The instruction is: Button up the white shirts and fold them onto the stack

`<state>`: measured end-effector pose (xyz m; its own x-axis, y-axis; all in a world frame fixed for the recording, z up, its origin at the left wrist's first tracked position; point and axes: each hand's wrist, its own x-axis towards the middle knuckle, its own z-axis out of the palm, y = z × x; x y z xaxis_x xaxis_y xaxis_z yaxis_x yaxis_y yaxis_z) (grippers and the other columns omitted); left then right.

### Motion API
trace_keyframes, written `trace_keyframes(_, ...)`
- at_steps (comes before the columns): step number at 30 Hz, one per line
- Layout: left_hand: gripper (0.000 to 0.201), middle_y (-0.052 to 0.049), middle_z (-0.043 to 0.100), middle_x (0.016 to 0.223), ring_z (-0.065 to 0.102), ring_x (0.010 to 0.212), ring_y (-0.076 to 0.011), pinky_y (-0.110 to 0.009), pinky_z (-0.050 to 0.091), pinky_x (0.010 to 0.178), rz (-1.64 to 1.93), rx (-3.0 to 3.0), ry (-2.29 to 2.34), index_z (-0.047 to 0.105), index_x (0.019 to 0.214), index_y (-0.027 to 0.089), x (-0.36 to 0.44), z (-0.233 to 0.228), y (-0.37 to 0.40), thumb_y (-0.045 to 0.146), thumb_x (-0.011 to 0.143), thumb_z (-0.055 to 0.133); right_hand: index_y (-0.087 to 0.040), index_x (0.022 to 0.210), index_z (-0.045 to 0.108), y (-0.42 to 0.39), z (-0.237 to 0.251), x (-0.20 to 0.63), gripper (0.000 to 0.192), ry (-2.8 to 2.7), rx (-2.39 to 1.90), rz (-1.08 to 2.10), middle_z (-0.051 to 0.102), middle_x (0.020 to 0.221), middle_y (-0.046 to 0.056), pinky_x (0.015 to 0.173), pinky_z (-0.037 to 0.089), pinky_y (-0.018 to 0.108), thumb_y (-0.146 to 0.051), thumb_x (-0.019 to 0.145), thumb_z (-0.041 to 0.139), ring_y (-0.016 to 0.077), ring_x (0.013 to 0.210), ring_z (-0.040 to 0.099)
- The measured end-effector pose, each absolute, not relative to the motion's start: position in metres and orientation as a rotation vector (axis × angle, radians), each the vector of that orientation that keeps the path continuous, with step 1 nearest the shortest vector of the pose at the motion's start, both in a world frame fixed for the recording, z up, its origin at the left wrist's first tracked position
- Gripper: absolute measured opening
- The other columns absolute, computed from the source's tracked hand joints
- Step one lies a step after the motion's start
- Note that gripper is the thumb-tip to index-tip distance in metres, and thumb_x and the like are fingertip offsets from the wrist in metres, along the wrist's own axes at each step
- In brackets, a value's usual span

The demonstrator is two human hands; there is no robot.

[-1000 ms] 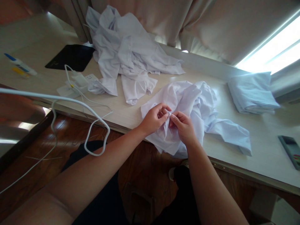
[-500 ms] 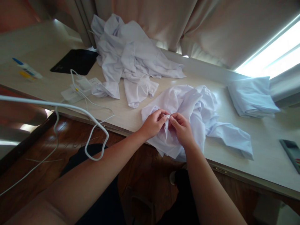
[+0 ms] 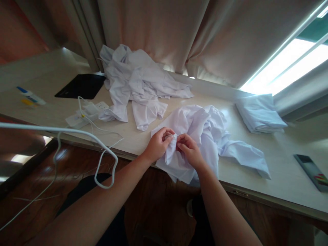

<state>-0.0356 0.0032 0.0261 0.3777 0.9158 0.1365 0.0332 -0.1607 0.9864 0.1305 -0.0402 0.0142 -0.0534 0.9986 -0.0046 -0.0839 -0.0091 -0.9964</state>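
Note:
A crumpled white shirt (image 3: pixel 205 136) lies near the front of the table, with part of it hanging over the edge and one sleeve stretched out to the right. My left hand (image 3: pixel 158 144) pinches a raised fold of its cloth between thumb and fingers. Close beside it, my right hand (image 3: pixel 188 147) has its thumb and fingers pressed together at the same fold. Whatever small detail lies between the right fingertips is too small to make out.
Behind lies a second crumpled white shirt (image 3: pixel 143 78). Folded white cloth (image 3: pixel 260 114) and a phone (image 3: pixel 311 171) are on the right. Leftward sit a power strip (image 3: pixel 79 118), a black mat (image 3: pixel 81 86) and a glue tube (image 3: pixel 32 95). A white cable (image 3: pixel 77 131) loops in front.
The view has tilted up and shifted slightly right. My hands have moved a little apart, and the fold in my left hand is turned to show more cloth.

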Motion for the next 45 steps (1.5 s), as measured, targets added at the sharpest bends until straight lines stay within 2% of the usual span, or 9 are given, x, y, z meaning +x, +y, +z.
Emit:
trace_keyframes(9,0.027,-0.002,0.068,0.099,0.063,0.099,-0.0174,-0.032,0.046,0.094,0.832,1.776,0.866,0.064,0.095,0.021,-0.043,0.035,0.003,0.009,0.084,0.042,-0.024,0.091,0.059,-0.044,0.022,0.172,0.01,-1.194,-1.436,0.495,0.061,0.085,0.001,0.077,0.046,0.033,-0.023,0.085,0.052,0.0179,0.08,0.057)
trace_keyframes(15,0.019,0.0,0.063,0.08,0.06,0.08,-0.0181,-0.029,0.047,0.076,0.952,1.826,1.322,0.058,0.082,0.02,-0.066,0.028,0.029,0.008,0.073,0.046,-0.026,0.124,0.057,-0.05,0.02,0.204,0.046,-1.359,-1.759,0.113,0.049,0.138,0.012,0.101,0.039,0.052,-0.028,0.079,0.062,0.0315,0.123,0.048)
trace_keyframes(18,0.018,-0.001,0.064,0.083,0.061,0.081,-0.02,-0.031,0.047,0.076,0.897,1.913,1.517,0.06,0.09,0.021,-0.072,0.029,0.036,0.016,0.074,0.055,-0.029,0.128,0.056,-0.058,0.02,0.208,0.052,-1.548,-1.862,0.292,0.05,0.138,0.01,0.101,0.04,0.05,-0.024,0.077,0.063,0.0311,0.123,0.049)
trace_keyframes(21,0.023,-0.006,0.065,0.098,0.061,0.097,-0.0259,-0.039,0.047,0.089,0.973,2.116,1.628,0.062,0.096,0.022,-0.068,0.035,0.032,0.019,0.073,0.061,-0.025,0.108,0.064,-0.069,0.026,0.205,0.038,-1.761,-1.76,0.532,0.064,0.11,0.005,0.095,0.044,0.038,-0.011,0.073,0.056,0.0231,0.104,0.058)
trace_keyframes(26,0.022,-0.008,0.064,0.114,0.057,0.116,-0.0263,-0.042,0.041,0.107,1.174,2.286,1.348,0.06,0.104,0.022,-0.049,0.038,0.023,0.019,0.084,0.055,-0.021,0.089,0.066,-0.09,0.038,0.193,0.026,-1.98,-1.479,1.05,0.063,0.08,-0.002,0.07,0.044,0.023,-0.006,0.072,0.054,0.013,0.073,0.056)
trace_keyframes(31,0.026,-0.009,0.061,0.127,0.054,0.125,-0.0255,-0.042,0.038,0.112,1.116,2.278,1.316,0.059,0.114,0.021,-0.039,0.029,0.029,0.029,0.089,0.054,-0.018,0.089,0.066,-0.105,0.043,0.184,0.013,-1.962,-1.21,1.519,0.062,0.076,-0.003,0.063,0.042,0.02,-0.015,0.076,0.064,0.0102,0.068,0.054)
trace_keyframes(35,0.051,-0.01,0.062,0.129,0.057,0.121,-0.0279,-0.043,0.041,0.107,0.93,2.238,1.427,0.053,0.13,0.021,-0.039,0.017,0.04,0.043,0.086,0.062,-0.017,0.088,0.065,-0.111,0.049,0.19,0.012,-1.786,-1.057,1.695,0.067,0.081,0.0,0.069,0.047,0.023,-0.027,0.082,0.067,0.013,0.074,0.061)
trace_keyframes(40,0.062,-0.012,0.065,0.126,0.063,0.111,-0.0279,-0.039,0.047,0.096,0.569,2.163,1.435,0.047,0.139,0.022,-0.038,0.002,0.041,0.036,0.082,0.065,-0.02,0.092,0.059,-0.103,0.045,0.224,0.015,-1.355,-1.283,1.049,0.068,0.083,0.003,0.074,0.05,0.031,-0.035,0.091,0.056,0.0171,0.078,0.063)
trace_keyframes(45,0.034,-0.008,0.07,0.111,0.063,0.102,-0.026,-0.034,0.047,0.087,0.428,2.309,1.287,0.066,0.111,0.023,-0.035,0.006,0.03,0.039,0.08,0.065,-0.026,0.128,0.053,-0.093,0.025,0.264,0.048,-1.376,-1.713,0.325,0.056,0.133,0.009,0.101,0.042,0.044,-0.032,0.082,0.064,0.0262,0.12,0.053)
